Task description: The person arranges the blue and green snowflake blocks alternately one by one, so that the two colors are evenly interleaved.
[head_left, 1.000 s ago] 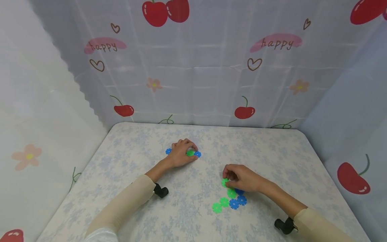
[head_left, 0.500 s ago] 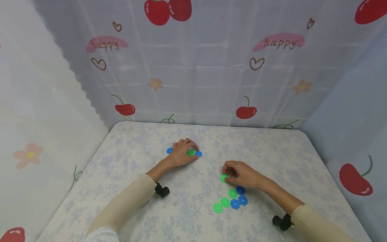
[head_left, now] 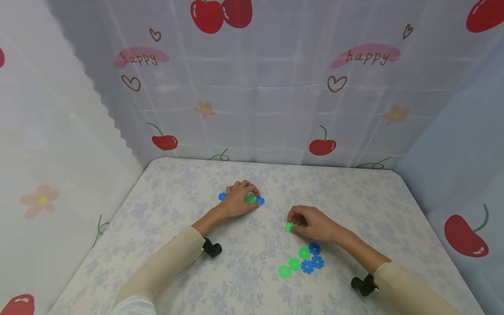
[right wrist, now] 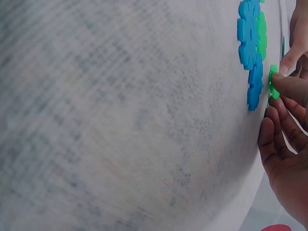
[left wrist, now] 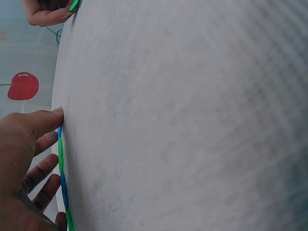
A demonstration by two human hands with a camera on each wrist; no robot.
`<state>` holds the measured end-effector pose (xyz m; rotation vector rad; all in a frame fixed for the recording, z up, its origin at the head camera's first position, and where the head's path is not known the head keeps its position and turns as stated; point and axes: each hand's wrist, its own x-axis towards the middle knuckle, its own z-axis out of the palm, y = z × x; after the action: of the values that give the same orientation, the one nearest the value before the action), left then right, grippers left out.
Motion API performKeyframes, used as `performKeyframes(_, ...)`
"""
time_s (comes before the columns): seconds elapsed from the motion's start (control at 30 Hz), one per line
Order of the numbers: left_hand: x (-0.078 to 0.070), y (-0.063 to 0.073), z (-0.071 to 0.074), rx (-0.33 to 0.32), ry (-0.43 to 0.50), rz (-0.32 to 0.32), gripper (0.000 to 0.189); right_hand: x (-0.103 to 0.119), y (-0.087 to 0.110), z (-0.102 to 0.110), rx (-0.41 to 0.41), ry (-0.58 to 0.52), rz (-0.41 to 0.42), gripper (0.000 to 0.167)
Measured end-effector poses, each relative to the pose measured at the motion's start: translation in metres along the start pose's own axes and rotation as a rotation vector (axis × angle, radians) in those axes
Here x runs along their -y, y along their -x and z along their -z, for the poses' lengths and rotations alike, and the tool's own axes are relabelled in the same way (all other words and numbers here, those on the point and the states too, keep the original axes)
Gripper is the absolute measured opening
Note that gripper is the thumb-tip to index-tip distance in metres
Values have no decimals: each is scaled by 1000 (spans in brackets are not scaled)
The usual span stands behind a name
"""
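Note:
On the far part of the table, a row of notched plastic discs, alternating blue and green, lies flat under my left hand. Its thumb and index finger are on either side of the blue disc at the right end, beside a green disc. Another blue disc shows left of the hand, and the middle of the row is hidden. My right hand pinches a single green disc between thumb and fingers, low over the table and to the right of the row.
Nearer the front lie several loose discs, among them a green disc and a blue disc. The table has a pale floral cover. Behind it hangs a printed curtain, with more curtain at both sides.
My right hand has lifted the green disc from beside the loose discs and moved it away from me, slightly left. The left hand stays at the row.

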<state>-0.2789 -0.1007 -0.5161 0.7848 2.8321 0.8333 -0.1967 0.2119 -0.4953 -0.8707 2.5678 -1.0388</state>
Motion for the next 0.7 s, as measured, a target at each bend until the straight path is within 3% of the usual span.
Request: performKeyframes(0.7, 4, -2, -2, 0, 6, 4, 21, -4, -35, -1, -43, 26, -4, 18)
